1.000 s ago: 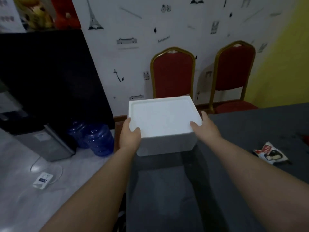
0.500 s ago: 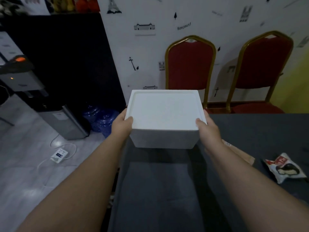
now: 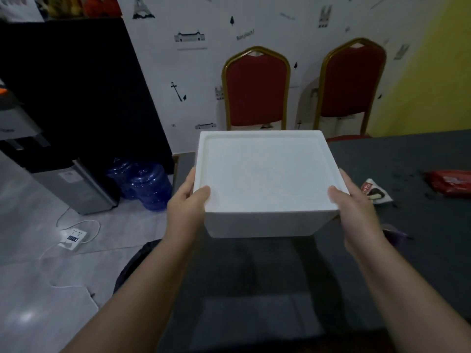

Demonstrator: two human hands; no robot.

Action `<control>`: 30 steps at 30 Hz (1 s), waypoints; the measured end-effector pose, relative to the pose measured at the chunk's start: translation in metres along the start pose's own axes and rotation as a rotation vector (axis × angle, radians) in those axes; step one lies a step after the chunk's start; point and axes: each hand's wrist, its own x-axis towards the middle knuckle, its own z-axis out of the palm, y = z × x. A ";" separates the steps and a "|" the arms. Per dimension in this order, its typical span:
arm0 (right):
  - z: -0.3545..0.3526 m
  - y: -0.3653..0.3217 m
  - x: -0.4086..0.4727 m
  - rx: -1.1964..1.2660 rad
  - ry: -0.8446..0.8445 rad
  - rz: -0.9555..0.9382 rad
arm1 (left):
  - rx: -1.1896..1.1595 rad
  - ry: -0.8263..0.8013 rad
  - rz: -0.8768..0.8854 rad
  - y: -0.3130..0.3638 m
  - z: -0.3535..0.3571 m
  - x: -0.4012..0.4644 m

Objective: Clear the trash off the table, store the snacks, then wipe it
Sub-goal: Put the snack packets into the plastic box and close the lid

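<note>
Apparently above table (image 3: 407,154), both hands gripping foam box (image 3: 265,174)

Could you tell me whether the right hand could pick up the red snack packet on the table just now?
Probably not: the right hand and left hand both grip the white foam box. The red snack packet lies unobstructed, farther right.

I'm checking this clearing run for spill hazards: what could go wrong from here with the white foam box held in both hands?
1. The foam box, gripped at its sides by the left hand and right hand, hides the table below it; set down blindly, it might land on the white snack packet beside it.
2. Dark crumbs near the red packet could be swept off the table.
</note>
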 end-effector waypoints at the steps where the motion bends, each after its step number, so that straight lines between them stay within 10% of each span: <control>1: -0.006 0.004 -0.009 0.019 0.027 0.024 | 0.013 0.001 -0.006 -0.006 -0.001 -0.014; 21: -0.102 0.036 -0.059 -0.227 -0.042 0.066 | 0.223 -0.052 -0.070 -0.063 0.042 -0.110; 26: -0.100 0.042 -0.041 -1.298 -0.009 -0.285 | 0.221 -0.156 -0.052 -0.060 0.042 -0.109; 30: -0.051 0.039 -0.058 -1.460 -0.276 -0.443 | 0.153 -0.231 -0.092 -0.058 0.041 -0.107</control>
